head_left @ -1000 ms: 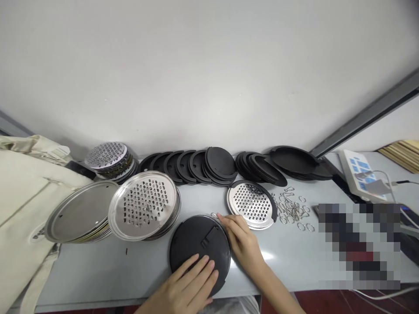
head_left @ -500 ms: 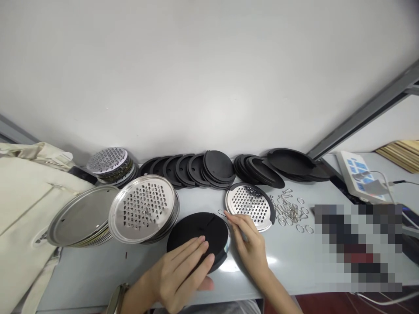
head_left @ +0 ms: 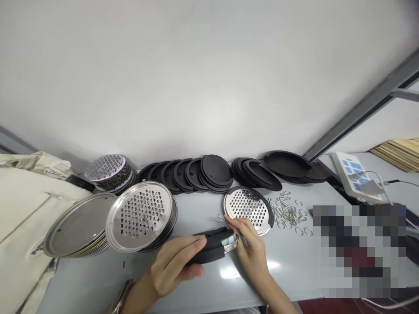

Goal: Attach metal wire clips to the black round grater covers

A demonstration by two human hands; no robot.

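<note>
My left hand (head_left: pixel 176 264) grips a round black case (head_left: pixel 211 246) by its left side, thumb below and fingers on top. The case stands tilted off the table, with a shiny metal edge showing at its right end. In a pinch of thumb and forefinger, my right hand (head_left: pixel 250 246) holds a small wire clip (head_left: pixel 221 216) just above the case. The other right fingers are close to the metal edge; whether they touch it I cannot tell. Behind that hand lies a round grater plate (head_left: pixel 245 207) with a black rim part. Loose metal rings and clips (head_left: pixel 288 213) are scattered to its right.
Stacked grater discs (head_left: pixel 139 216) and plain metal discs (head_left: pixel 78 224) stand at the left. Black round covers (head_left: pixel 216 170) line the wall, with larger black dishes (head_left: pixel 284 163) farther right. A white power strip (head_left: pixel 353 174) with cables lies at the right. Cream cloth (head_left: pixel 29 209) hangs at the left edge.
My left hand has tilted the black case up from the table, so its metal edge now shows toward the right hand. The right hand keeps its pinch on the wire clip.
</note>
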